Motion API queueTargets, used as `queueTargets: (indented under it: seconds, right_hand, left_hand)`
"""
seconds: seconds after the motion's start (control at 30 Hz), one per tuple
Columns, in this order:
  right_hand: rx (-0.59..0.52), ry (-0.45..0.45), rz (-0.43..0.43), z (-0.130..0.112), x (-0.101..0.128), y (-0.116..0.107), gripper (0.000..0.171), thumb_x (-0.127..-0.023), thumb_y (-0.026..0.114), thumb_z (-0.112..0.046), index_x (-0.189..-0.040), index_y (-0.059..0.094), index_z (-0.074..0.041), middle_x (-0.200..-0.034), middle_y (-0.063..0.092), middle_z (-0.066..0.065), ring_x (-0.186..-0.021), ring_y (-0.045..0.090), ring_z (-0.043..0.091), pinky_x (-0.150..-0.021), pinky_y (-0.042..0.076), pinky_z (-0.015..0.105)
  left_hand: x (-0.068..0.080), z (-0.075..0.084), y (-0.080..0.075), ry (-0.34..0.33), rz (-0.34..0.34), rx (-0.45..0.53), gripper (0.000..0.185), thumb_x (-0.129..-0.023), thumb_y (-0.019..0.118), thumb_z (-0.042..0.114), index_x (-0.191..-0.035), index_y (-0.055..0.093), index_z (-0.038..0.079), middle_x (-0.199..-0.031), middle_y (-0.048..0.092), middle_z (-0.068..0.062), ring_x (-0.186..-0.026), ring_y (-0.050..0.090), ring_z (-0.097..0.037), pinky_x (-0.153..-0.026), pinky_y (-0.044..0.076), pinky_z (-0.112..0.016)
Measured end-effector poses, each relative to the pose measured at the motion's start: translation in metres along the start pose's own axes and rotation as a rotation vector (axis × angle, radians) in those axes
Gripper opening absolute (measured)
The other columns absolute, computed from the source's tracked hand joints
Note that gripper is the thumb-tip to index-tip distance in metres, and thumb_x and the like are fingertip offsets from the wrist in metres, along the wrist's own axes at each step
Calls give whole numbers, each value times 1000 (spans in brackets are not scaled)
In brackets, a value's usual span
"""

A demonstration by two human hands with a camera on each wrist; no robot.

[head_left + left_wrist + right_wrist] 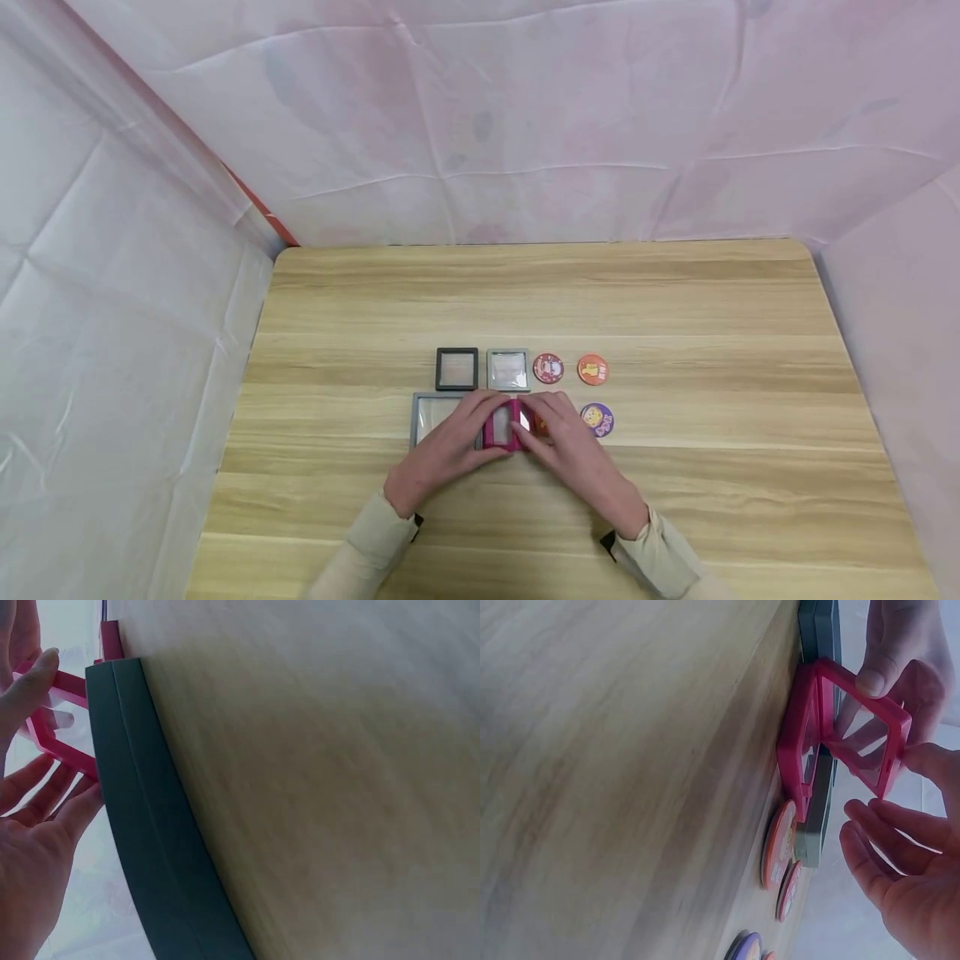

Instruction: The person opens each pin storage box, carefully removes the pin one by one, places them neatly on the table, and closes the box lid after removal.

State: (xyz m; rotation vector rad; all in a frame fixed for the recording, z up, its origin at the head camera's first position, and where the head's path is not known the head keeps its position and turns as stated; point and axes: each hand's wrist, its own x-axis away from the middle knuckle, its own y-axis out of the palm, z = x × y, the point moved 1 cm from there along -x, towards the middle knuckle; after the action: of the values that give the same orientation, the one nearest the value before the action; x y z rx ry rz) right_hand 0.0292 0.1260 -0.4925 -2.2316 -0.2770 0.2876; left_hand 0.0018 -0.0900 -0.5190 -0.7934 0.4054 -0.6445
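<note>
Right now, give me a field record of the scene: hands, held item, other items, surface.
left hand: pinches the pink case, thumb on its raised lid
right hand: fingers at the lid's other edge
pink case: hinged, partly open, base on the table
frames: black frame, small grey frame, large grey frame
badges: red badge, orange badge, purple badge
surface: wooden table

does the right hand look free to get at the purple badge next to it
Probably not at once: the right hand is busy on the pink frame, though the purple badge lies uncovered on the table just beside it.
</note>
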Motion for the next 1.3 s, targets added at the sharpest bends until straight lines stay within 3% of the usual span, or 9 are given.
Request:
queueTargets:
  seconds: [0.23,0.47,0.77,0.97,1.3]
  right_hand:
    - [32,16,1,3,-1,1,42,-93,82,-26,-129,73,-5,-113,73,3,-100,56,13,-77,56,25]
    - [86,42,-3,9,1,5,37,-91,85,-28,-118,76,-4,-99,69,2,-90,50,11,-69,48,22]
    - [157,84,-30,14,3,10,43,-87,88,-22,-121,75,2,-93,65,1,-84,47,11,-65,44,21]
    - [190,70,-28,16,4,13,44,-87,87,-20,-122,75,4,-94,67,2,-83,46,12,-64,42,21]
    - [171,121,-45,16,4,13,46,-87,86,-18,-124,74,6,-91,65,2,-83,44,12,-64,40,21]
  left_hand:
    - [-2,8,-1,-15,4,-38,80,-88,87,32,-156,51,10,-150,54,-5,-137,55,-18,-112,57,-31]
    - [-5,14,5,19,64,-109,74,-87,87,32,-148,58,5,-146,63,-6,-130,59,-18,-110,58,-27]
    - [-6,17,16,6,97,-108,62,-88,86,32,-139,63,7,-145,65,-8,-132,61,-18,-110,57,-27]
    - [-7,20,18,-14,78,-140,55,-89,84,34,-132,66,6,-144,67,-9,-129,63,-18,-105,60,-26]
    - [-9,22,21,-16,73,-204,64,-92,80,40,-140,62,3,-137,71,-9,-124,65,-17,-98,62,-22]
